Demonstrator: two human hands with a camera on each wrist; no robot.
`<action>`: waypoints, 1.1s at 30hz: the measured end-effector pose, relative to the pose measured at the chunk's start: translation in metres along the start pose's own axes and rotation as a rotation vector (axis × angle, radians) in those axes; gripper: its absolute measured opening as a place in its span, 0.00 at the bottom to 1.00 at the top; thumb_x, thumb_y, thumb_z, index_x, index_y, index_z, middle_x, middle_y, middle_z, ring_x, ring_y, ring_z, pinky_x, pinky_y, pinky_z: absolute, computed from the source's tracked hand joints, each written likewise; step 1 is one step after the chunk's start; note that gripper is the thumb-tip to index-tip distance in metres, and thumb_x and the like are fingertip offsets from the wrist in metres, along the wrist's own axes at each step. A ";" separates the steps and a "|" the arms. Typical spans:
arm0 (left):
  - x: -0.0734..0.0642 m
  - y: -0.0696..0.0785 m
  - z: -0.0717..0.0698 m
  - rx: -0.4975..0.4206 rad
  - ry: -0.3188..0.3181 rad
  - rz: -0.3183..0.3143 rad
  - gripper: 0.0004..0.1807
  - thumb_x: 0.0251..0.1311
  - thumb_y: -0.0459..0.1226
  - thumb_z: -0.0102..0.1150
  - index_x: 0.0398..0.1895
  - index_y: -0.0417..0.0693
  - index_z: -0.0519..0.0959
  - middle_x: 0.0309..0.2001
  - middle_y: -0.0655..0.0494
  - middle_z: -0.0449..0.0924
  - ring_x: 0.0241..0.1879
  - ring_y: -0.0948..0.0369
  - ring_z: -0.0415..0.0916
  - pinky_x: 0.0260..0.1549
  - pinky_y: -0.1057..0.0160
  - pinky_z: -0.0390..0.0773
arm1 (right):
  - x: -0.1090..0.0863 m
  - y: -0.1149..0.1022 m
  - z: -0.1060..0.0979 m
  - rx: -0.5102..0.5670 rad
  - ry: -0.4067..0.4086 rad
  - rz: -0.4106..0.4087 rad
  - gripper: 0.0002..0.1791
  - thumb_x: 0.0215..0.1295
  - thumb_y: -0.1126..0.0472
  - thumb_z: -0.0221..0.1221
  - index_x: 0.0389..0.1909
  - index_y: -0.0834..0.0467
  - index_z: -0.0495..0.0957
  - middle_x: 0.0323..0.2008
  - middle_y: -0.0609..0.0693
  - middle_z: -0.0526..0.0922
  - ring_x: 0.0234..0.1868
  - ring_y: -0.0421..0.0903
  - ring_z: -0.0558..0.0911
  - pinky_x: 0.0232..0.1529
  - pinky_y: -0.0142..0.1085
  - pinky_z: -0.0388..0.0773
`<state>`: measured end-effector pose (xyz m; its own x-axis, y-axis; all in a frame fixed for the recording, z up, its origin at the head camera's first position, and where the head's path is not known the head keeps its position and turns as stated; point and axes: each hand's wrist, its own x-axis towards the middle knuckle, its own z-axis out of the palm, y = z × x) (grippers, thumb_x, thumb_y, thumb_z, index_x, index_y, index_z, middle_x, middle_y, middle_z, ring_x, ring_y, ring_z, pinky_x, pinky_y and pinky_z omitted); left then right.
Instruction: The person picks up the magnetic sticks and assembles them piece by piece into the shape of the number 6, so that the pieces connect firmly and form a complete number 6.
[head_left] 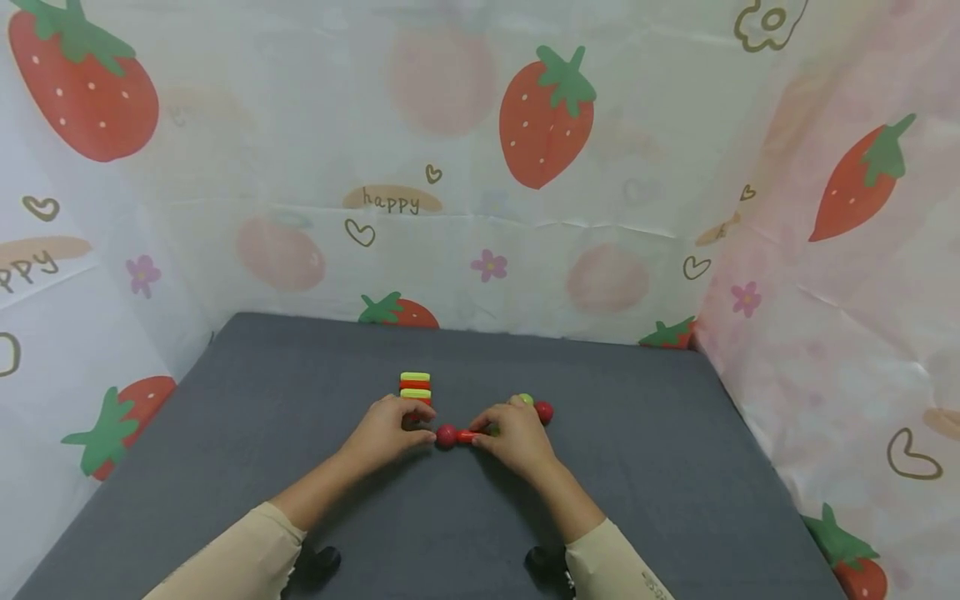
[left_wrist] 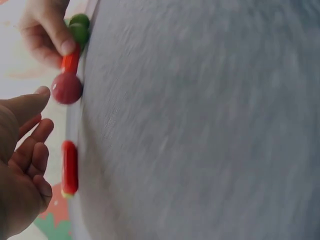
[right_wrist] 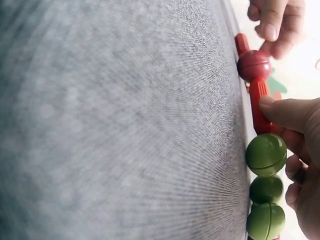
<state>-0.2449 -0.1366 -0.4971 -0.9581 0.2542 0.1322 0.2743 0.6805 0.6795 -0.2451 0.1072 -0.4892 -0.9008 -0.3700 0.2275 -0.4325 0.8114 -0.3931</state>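
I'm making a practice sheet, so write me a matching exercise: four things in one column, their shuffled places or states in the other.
Column one
1. Right hand
2. Glossy red ball nearest the left hand
3. Yellow and red bar-shaped pieces
4. Glossy green balls

Column two
A. Just beyond the left hand in the head view
B. Three in a row in the right wrist view
C. Pinching a red ridged stick
D. At one end of the pinched stick

Pairs: 1-C, 2-D, 3-A, 4-B

White sheet backdrop [head_left: 300, 125] across upper frame, printed with strawberries [head_left: 547, 125], hearts [head_left: 360, 232], "happy" lettering [head_left: 392, 199]. Pinker at right edge. Grey table [head_left: 225, 433] fills lower centre.
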 end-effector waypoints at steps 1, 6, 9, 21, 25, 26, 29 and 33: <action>0.000 -0.002 -0.004 0.007 0.008 -0.004 0.18 0.50 0.46 0.74 0.45 0.57 0.85 0.42 0.66 0.83 0.44 0.63 0.73 0.47 0.58 0.75 | 0.000 0.000 0.001 0.000 0.002 0.001 0.07 0.54 0.47 0.70 0.35 0.39 0.88 0.35 0.35 0.87 0.31 0.36 0.66 0.36 0.31 0.66; 0.004 -0.013 -0.021 0.065 0.049 0.012 0.18 0.52 0.45 0.73 0.47 0.57 0.85 0.46 0.61 0.83 0.46 0.58 0.70 0.46 0.55 0.72 | 0.001 0.003 0.003 -0.002 0.007 0.009 0.07 0.53 0.47 0.71 0.34 0.38 0.87 0.35 0.34 0.86 0.30 0.36 0.66 0.36 0.31 0.65; 0.007 -0.020 -0.029 0.098 0.055 0.002 0.18 0.53 0.44 0.72 0.48 0.55 0.84 0.48 0.59 0.82 0.49 0.55 0.71 0.46 0.53 0.74 | 0.001 0.004 0.003 0.004 0.001 0.018 0.07 0.53 0.47 0.71 0.35 0.38 0.87 0.35 0.33 0.86 0.31 0.36 0.66 0.36 0.31 0.65; 0.013 -0.040 -0.037 0.097 0.004 -0.058 0.16 0.52 0.42 0.73 0.45 0.51 0.84 0.45 0.54 0.84 0.49 0.53 0.73 0.54 0.48 0.71 | 0.001 0.002 0.002 0.030 -0.015 0.049 0.07 0.53 0.47 0.71 0.35 0.38 0.87 0.35 0.34 0.86 0.31 0.37 0.66 0.36 0.31 0.65; 0.015 -0.042 -0.035 0.090 -0.021 -0.074 0.14 0.51 0.41 0.73 0.43 0.53 0.85 0.44 0.55 0.84 0.47 0.55 0.75 0.53 0.49 0.73 | 0.001 0.001 0.001 0.041 -0.010 0.052 0.08 0.53 0.47 0.71 0.34 0.38 0.88 0.34 0.34 0.86 0.31 0.37 0.66 0.36 0.31 0.66; 0.015 -0.043 -0.035 0.091 -0.026 -0.075 0.14 0.51 0.41 0.73 0.42 0.54 0.85 0.44 0.56 0.84 0.45 0.56 0.75 0.51 0.50 0.74 | 0.001 0.001 0.001 0.044 -0.011 0.054 0.08 0.53 0.47 0.71 0.34 0.38 0.88 0.33 0.34 0.86 0.31 0.37 0.66 0.35 0.31 0.66; 0.018 -0.043 -0.034 0.109 -0.035 -0.068 0.13 0.51 0.41 0.73 0.40 0.54 0.84 0.41 0.57 0.84 0.40 0.59 0.75 0.46 0.54 0.75 | 0.000 0.001 0.001 0.047 -0.019 0.060 0.08 0.53 0.47 0.71 0.35 0.38 0.88 0.33 0.34 0.85 0.31 0.37 0.66 0.36 0.31 0.65; 0.020 -0.044 -0.033 0.132 -0.038 -0.056 0.12 0.51 0.40 0.73 0.38 0.53 0.84 0.37 0.59 0.84 0.36 0.62 0.74 0.42 0.57 0.74 | 0.001 0.001 0.000 0.050 -0.028 0.072 0.07 0.53 0.47 0.71 0.35 0.38 0.88 0.33 0.34 0.85 0.31 0.37 0.66 0.37 0.31 0.65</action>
<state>-0.2791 -0.1839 -0.5003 -0.9690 0.2374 0.0681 0.2316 0.7778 0.5842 -0.2460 0.1077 -0.4895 -0.9299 -0.3250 0.1724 -0.3678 0.8130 -0.4514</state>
